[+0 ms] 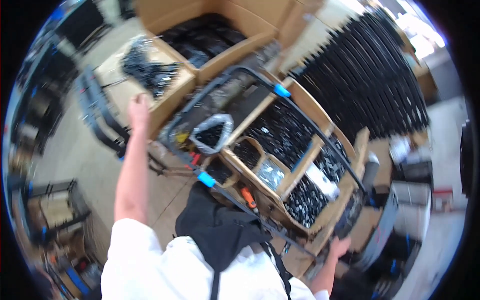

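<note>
My left hand (139,109) is stretched out at the near side of an open cardboard box (172,92), its fingers curled closed. Whether anything is inside them is hidden. Just beyond it, a tangled heap of thin dark metal parts (145,65) lies on the cardboard. My right hand (340,247) is low at the right, beside the corner of the wooden bench; motion blurs its fingers. Between my arms, a black tubular frame (320,134) with blue sleeves (282,90) lies across the sectioned parts bin (295,187). Neither hand touches the middle of this frame.
The bin's sections hold small black fasteners (280,127) and silvery pieces (270,174). An orange-handled tool (248,197) lies at its near side, a plastic bag of black parts (212,134) at its left. Black bars (367,75) are stacked back right; curved black frames (97,107) stand left.
</note>
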Demonstrator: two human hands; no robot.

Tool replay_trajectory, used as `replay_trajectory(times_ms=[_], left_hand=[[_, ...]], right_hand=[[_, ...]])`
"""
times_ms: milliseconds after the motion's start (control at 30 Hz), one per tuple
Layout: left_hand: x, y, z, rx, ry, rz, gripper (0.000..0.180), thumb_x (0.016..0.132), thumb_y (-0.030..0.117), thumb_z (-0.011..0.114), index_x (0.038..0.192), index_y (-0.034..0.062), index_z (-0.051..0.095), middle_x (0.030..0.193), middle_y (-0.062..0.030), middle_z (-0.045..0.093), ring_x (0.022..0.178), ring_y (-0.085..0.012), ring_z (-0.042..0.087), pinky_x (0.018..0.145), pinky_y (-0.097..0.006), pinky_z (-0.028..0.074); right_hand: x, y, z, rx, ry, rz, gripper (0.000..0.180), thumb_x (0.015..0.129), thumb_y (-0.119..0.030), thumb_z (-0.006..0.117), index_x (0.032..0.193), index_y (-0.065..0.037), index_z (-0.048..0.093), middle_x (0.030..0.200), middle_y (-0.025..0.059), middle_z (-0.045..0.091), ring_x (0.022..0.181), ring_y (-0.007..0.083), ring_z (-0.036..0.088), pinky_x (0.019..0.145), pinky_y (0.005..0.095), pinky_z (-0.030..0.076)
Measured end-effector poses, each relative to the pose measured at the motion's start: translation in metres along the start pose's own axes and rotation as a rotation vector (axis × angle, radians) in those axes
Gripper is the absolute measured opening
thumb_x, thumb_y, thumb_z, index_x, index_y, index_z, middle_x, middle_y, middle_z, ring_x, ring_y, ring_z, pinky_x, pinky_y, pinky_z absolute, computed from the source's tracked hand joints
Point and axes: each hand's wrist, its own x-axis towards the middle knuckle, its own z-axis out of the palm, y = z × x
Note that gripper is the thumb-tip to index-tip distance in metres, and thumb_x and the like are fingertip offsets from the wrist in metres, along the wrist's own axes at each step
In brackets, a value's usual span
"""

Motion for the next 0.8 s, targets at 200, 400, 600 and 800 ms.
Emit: replay_trajectory(times_ms=[200,400,600,800], left_hand=[[-0.071,0.064,0.067,-0.153,-0.358,0.283,0.026,0.105,0.020,0.058,0.116,-0.0012,0.069,0.099,-0.0102,0.071,0.089,-0.0192,0.065,0.083,-0.034,0.052],[-0.236,0.112,0.070,-0.129,-1.089,0.400,0.016,0.099,0.010,0.063,0.109,0.0015,0.070,0.100,-0.0153,0.072,0.092,-0.0267,0.070,0.082,-0.036,0.054],[-0.317,0.119,0.036,-0.041,-1.312,0.882,0.009,0.091,0.010,0.070,0.098,0.0050,0.072,0.089,-0.0141,0.071,0.085,-0.0349,0.069,0.078,-0.045,0.056],[-0.367,0.119,0.007,0.132,-1.163,0.667,0.013,0.092,0.010,0.068,0.102,0.0052,0.072,0.090,-0.0139,0.071,0.086,-0.0346,0.069,0.079,-0.043,0.056]], right_hand=[[-0.056,-0.041,-0.013,0.287,0.069,-0.163,0.043,0.085,-0.011,0.066,0.127,-0.002,0.065,0.128,0.0212,0.065,0.121,0.0393,0.060,0.107,0.0462,0.045],[-0.036,-0.103,0.004,0.427,-0.089,-0.300,0.038,0.087,-0.012,0.066,0.124,-0.007,0.068,0.115,0.0170,0.069,0.112,0.0352,0.063,0.100,0.0427,0.049],[0.072,-0.179,0.033,0.403,-0.086,-0.457,0.036,0.087,-0.013,0.066,0.123,-0.011,0.069,0.118,0.0171,0.066,0.113,0.0390,0.063,0.099,0.0450,0.050],[0.173,-0.271,0.096,0.475,-0.143,-0.594,0.050,0.087,-0.013,0.064,0.136,-0.007,0.059,0.128,0.0206,0.061,0.123,0.0396,0.059,0.103,0.0474,0.049]])
